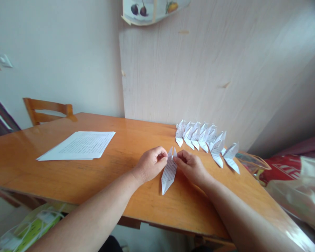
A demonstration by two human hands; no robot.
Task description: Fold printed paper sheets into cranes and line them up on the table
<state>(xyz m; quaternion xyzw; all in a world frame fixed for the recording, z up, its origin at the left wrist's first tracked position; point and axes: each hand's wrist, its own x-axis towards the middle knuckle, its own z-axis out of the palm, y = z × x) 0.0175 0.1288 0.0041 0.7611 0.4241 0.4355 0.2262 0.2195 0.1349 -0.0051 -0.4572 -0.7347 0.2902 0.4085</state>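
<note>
At the table (139,136), left hand (150,164) and right hand (191,166) pinch the folded paper (169,173) between them, long axis fore-and-aft.

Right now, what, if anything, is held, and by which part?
Folded, pointed white printed paper, pinched near its forked far end by the left hand and right hand.

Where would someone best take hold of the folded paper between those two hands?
Pinch the folded paper near the base of its two narrow far points, coming from both sides, as the left hand and right hand do. The points stand apart, so each likely offers a flap to one thumb and finger; the near end has one tip.
</note>
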